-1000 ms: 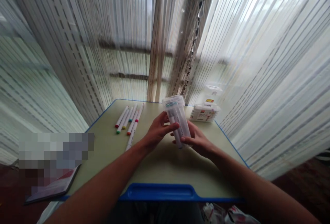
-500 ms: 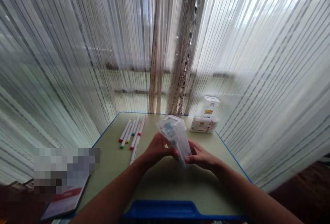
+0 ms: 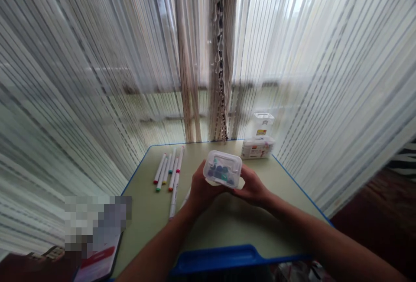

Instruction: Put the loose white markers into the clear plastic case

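Note:
A clear plastic marker case (image 3: 222, 160) is held up over the middle of the table, its lidded end turned toward me. Blue, purple and teal marker caps (image 3: 222, 173) show through that end. My left hand (image 3: 201, 189) wraps round the case from the left, and my right hand (image 3: 255, 186) grips it from the right. Both sets of fingers are partly hidden behind the case. Left of my left hand, several white markers (image 3: 167, 169) with coloured ends lie in a loose group. Another marker (image 3: 186, 196) shows partly beside my left wrist.
The light green table (image 3: 253, 234) has a blue edge and a blue front tray (image 3: 217, 257). At the back right stands another clear case (image 3: 258, 148) with its lid raised. A phone or tablet (image 3: 100, 258) lies at the front left. String curtains (image 3: 146, 56) hang behind.
The case has tilted so that its end faces me and the coloured caps show. Both hands have kept hold and shifted slightly. The camera view has turned a little.

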Demonstrator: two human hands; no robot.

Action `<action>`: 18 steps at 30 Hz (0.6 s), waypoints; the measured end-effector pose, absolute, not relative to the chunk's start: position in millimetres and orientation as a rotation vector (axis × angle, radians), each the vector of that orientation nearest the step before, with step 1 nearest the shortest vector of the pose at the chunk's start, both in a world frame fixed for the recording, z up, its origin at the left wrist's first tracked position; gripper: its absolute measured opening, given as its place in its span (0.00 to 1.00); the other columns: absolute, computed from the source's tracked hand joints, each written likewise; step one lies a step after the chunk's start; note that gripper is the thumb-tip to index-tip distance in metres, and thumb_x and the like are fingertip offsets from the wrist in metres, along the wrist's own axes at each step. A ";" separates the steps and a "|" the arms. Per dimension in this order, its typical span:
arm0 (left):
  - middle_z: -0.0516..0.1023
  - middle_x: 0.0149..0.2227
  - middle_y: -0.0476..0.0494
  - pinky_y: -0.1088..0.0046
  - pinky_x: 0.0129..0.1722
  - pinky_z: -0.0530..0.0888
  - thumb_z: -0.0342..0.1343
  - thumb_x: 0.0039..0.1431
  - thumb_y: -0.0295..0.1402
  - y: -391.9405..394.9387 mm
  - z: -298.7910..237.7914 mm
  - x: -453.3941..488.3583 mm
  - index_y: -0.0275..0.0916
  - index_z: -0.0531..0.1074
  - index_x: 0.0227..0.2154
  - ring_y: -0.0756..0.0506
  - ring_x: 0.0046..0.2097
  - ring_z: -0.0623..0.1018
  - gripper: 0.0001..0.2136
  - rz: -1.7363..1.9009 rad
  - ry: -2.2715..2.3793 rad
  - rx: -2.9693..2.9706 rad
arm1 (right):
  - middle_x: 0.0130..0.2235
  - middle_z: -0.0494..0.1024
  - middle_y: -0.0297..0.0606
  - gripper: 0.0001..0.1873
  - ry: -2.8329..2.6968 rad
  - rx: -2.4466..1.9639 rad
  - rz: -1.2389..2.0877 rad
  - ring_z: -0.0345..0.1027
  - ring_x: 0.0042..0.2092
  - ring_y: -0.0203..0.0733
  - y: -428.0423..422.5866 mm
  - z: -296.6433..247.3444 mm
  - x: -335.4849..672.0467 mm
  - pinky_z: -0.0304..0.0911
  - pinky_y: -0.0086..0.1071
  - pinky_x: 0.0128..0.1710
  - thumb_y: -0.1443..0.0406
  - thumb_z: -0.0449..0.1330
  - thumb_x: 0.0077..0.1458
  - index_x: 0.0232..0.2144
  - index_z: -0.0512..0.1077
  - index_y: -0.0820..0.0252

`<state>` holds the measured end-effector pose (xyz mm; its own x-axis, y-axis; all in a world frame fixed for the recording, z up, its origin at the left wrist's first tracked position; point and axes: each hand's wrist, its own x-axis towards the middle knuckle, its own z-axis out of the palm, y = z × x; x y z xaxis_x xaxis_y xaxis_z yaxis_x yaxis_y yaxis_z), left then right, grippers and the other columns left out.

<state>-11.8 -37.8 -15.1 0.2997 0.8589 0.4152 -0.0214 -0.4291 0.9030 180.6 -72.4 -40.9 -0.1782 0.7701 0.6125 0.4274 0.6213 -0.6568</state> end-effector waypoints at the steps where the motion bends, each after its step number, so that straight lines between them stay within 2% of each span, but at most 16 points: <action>1: 0.83 0.37 0.42 0.68 0.36 0.77 0.78 0.33 0.33 -37.8 -14.8 -12.6 0.35 0.76 0.41 0.42 0.37 0.80 0.28 1.263 0.766 1.703 | 0.49 0.77 0.46 0.25 -1.810 -0.949 0.384 0.73 0.50 0.52 -72.2 -39.2 181.4 0.71 0.44 0.50 0.64 0.70 0.50 0.51 0.72 0.56; 4: 0.83 0.38 0.42 0.68 0.37 0.78 0.77 0.37 0.33 -38.1 -13.0 -14.7 0.36 0.77 0.43 0.42 0.37 0.81 0.26 1.264 0.706 1.773 | 0.49 0.78 0.47 0.28 -1.790 -0.906 0.374 0.74 0.50 0.54 -72.0 -33.7 184.6 0.71 0.44 0.50 0.63 0.72 0.47 0.51 0.73 0.57; 10: 0.79 0.54 0.38 0.64 0.54 0.76 0.72 0.46 0.27 -37.9 -10.7 -16.1 0.41 0.75 0.54 0.39 0.54 0.79 0.29 1.277 0.510 1.882 | 0.49 0.78 0.48 0.28 -1.753 -0.845 0.353 0.75 0.51 0.54 -73.2 -21.9 187.4 0.70 0.44 0.51 0.60 0.72 0.46 0.50 0.73 0.58; 18: 0.74 0.61 0.34 0.59 0.58 0.75 0.73 0.45 0.29 -36.3 -7.2 -19.8 0.40 0.73 0.58 0.36 0.59 0.76 0.33 1.184 0.519 1.903 | 0.50 0.77 0.48 0.31 -1.758 -0.812 0.322 0.74 0.51 0.54 -71.3 -21.3 190.9 0.70 0.45 0.52 0.59 0.71 0.46 0.53 0.72 0.58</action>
